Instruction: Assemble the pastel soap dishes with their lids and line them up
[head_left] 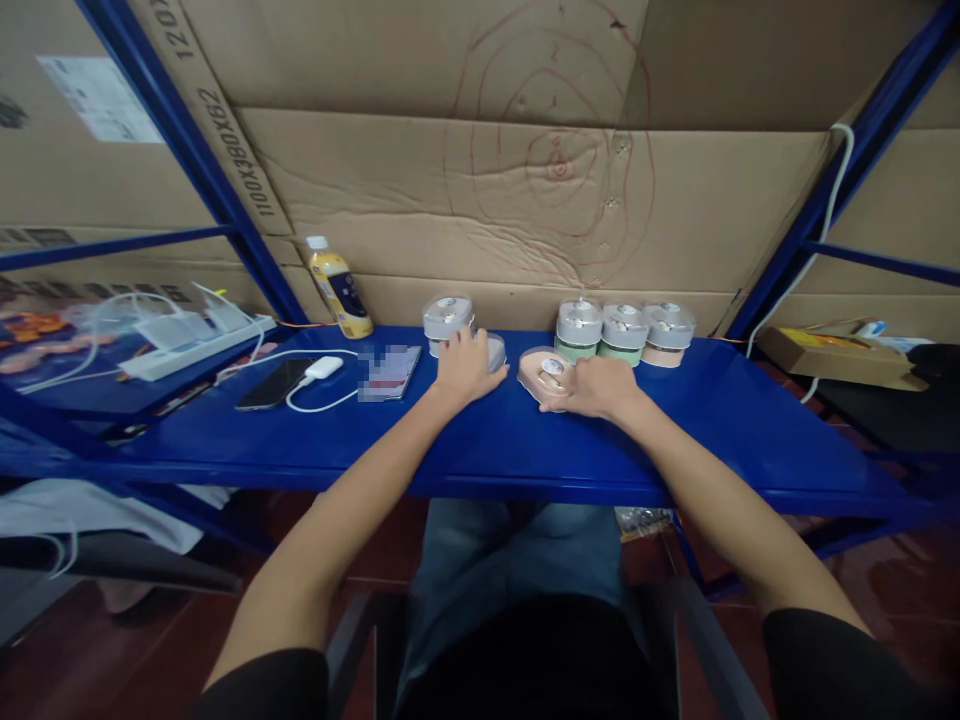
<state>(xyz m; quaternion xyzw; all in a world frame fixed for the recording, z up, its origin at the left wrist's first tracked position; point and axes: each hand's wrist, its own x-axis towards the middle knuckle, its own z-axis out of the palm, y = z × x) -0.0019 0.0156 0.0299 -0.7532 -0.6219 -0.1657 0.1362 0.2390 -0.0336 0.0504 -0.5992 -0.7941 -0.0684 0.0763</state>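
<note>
My left hand (466, 368) has its fingers spread and its thumb stretched out to the right. It is in front of a stack of round containers with clear lids (448, 312), and covers part of a low grey container (496, 351). Whether it presses on either is hard to tell. My right hand (601, 386) is closed around the right side of a peach-coloured container (544, 370) with a clear lid and a round label. That container is tilted toward me, low over the blue shelf (487, 455).
Several clear-lidded containers (625, 325), green and peach below, stand at the back right. On the left are a yellow drink bottle (341, 290), a flat booklet-like item (401, 372), a phone (276, 385), a white charger (324, 368) with cable, and a power strip (199, 345). Cardboard (375, 190) backs the shelf.
</note>
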